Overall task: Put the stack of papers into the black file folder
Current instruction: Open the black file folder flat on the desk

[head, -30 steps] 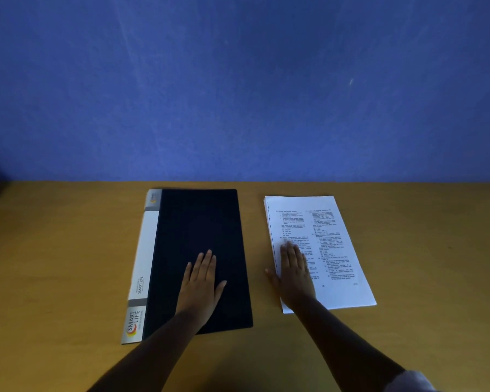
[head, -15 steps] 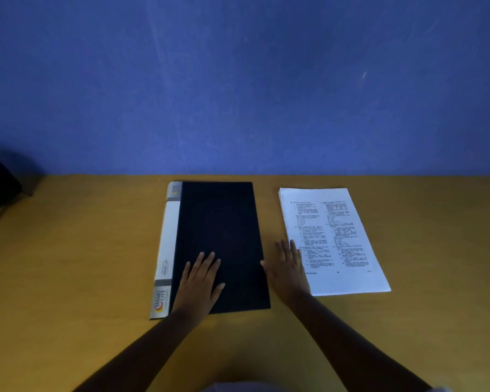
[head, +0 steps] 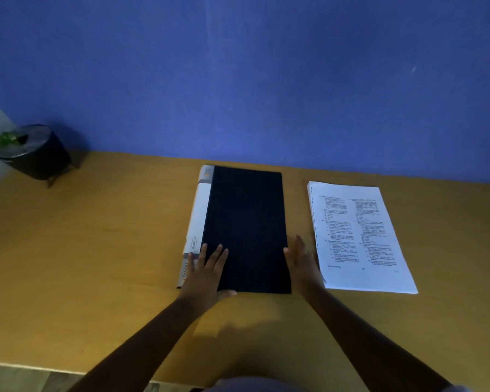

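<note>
The printed text on the stack of papers (head: 357,236) is too small and blurred to read. Left of the papers, the left hand (head: 207,274) covers the near left corner of the black file folder (head: 246,227) and part of the lettering on its white spine. The right hand (head: 303,264) hides the papers' near left edge, and whether its fingers touch the folder cannot be told. Far left of the papers, the plant pot (head: 33,154) loses its leaves to the frame edge.
</note>
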The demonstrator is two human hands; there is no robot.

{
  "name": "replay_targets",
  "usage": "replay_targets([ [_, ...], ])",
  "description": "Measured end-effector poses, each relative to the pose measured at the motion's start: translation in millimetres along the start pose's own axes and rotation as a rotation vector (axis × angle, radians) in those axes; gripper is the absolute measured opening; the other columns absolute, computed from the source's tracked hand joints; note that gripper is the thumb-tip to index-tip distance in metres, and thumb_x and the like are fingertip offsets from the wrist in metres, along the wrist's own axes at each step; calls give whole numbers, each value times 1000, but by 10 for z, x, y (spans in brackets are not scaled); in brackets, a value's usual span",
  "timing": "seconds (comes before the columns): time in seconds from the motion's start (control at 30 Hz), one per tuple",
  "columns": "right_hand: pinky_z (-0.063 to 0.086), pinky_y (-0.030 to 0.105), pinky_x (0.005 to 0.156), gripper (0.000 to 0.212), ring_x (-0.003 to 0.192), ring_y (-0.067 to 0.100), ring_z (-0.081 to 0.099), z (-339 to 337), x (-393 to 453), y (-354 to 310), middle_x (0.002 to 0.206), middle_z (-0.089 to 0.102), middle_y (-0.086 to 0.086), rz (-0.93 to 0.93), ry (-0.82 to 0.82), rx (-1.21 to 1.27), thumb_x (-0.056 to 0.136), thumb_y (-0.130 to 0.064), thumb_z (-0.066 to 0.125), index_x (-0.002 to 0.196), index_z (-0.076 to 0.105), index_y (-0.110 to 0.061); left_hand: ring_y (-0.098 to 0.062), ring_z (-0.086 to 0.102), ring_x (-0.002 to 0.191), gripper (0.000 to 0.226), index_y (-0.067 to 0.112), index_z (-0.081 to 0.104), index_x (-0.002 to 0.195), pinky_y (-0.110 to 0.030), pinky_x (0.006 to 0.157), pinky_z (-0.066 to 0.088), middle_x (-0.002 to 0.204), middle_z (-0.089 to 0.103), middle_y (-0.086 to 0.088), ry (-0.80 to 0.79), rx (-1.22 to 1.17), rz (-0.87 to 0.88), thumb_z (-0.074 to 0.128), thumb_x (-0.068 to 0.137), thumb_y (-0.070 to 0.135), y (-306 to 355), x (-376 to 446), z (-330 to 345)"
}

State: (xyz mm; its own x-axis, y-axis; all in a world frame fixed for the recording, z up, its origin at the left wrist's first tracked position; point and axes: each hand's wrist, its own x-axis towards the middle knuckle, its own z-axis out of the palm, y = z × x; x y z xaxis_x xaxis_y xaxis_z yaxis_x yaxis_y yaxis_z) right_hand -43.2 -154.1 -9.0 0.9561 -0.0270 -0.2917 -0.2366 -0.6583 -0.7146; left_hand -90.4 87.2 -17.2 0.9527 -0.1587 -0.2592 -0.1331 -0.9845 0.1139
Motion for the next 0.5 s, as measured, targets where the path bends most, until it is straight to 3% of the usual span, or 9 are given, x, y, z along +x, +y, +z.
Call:
replay_targets([
  [0.1,25,41,115,51,141,24,29,-7,-29,14,155,28,7,-51,38,81,101,-33,29,149,18,-19,-32,-11,144,89,20,6,148,-55,115,-4,160,-1,-1,-10,5,41,38,81,68,-40,-21,-34],
  [0.23,31,33,108,45,135,26,38,-10,-49,28,148,40,11,-83,92,176,102,-24,27,145,29,-13,-29,-11,145,69,25,15,147,-52,116,-6,159,5,5,7,-135,95,37,89,56,-9,-49,-47],
  [0.33,32,39,110,43,134,26,41,-12,-56,51,145,45,8,-34,86,275,102,-29,27,143,34,-17,-20,-15,143,59,28,19,146,-44,114,-12,157,8,10,72,-310,115,39,93,46,-9,-96,-46],
  [0.47,41,28,94,33,119,18,51,-23,-81,59,127,56,2,-177,80,123,101,-26,34,132,46,-21,-11,-11,142,54,35,14,141,-38,114,-11,152,8,15,162,-505,129,43,95,34,20,-165,-115],
  [0.5,41,30,97,34,120,17,49,-18,-74,58,130,54,3,-206,77,61,100,-26,36,132,47,-19,-11,-7,143,54,37,12,139,-38,115,-9,151,8,17,189,-548,125,43,95,32,44,-184,-144],
])
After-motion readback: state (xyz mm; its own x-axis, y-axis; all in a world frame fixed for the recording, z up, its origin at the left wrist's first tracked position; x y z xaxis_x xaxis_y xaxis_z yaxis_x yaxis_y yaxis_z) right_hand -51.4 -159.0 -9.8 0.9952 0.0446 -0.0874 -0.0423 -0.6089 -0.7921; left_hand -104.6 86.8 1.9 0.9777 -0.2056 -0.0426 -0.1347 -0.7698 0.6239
